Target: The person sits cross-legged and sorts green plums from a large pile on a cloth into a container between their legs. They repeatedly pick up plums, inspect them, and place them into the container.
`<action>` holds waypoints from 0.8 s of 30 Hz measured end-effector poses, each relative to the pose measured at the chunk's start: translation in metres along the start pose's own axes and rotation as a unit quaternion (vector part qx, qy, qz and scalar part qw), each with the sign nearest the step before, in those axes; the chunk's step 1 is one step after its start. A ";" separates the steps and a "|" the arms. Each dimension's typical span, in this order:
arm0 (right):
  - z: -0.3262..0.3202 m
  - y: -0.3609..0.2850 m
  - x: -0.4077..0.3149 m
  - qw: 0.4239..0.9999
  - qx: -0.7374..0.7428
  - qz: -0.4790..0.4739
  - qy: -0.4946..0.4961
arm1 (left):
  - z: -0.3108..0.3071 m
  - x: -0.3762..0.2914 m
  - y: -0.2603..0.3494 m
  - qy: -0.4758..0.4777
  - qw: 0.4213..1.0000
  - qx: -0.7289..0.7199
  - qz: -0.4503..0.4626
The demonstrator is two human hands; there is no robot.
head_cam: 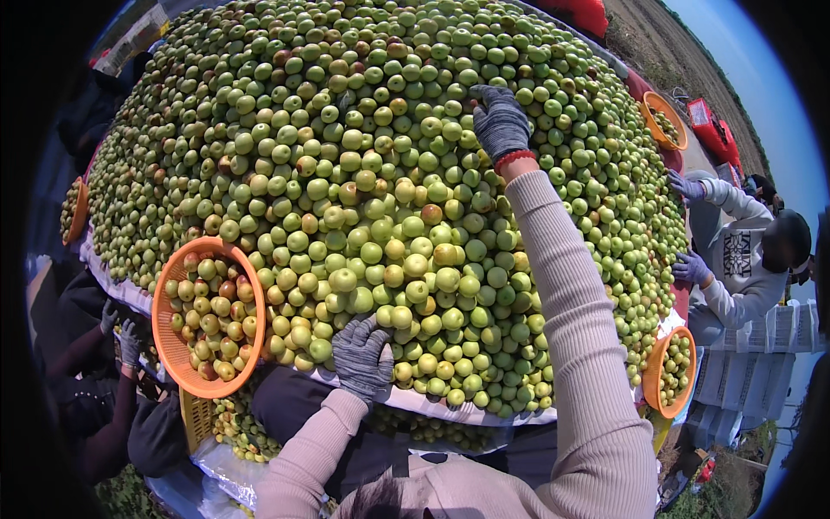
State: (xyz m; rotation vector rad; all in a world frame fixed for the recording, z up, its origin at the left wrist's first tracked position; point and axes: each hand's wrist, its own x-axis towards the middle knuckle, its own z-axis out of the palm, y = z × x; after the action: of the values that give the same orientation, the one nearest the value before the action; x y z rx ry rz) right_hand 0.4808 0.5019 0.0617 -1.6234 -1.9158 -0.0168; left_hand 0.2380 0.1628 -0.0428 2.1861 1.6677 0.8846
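A huge heap of green jujube-like fruits (363,194) covers the surface before me, some tinged reddish brown. My right hand (500,122), in a grey knit glove with a red cuff, reaches far into the heap; a bit of something reddish shows at its fingertips, and its grip is unclear. My left hand (363,355), gloved alike, rests at the near edge, fingers curled against fruits; whether it holds one cannot be told. Left of it, an orange plastic basket (259,324) holds redder fruits.
Co-workers stand at the right (739,253) and left (97,389), gloved hands by the heap. More orange baskets sit at the right rim (691,383), upper right (648,107) and far left (80,214). A yellow crate (194,418) stands below the near basket, beside loose fruits.
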 end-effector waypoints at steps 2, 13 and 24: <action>0.017 0.021 0.017 0.986 -0.126 0.101 -0.042 | -0.001 0.001 0.000 -0.010 1.000 -0.002 0.000; 0.026 0.017 0.042 0.992 -0.015 -0.046 -0.118 | -0.003 0.001 0.001 -0.015 1.000 -0.012 -0.015; -0.004 0.033 -0.045 0.974 -0.032 0.072 -0.212 | 0.002 -0.003 -0.004 -0.016 1.000 -0.011 -0.005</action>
State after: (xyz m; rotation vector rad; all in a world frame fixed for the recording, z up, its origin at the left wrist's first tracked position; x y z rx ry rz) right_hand 0.5146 0.4681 0.0321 -1.9248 -2.1160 0.3567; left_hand 0.2357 0.1620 -0.0473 2.1655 1.6453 0.8571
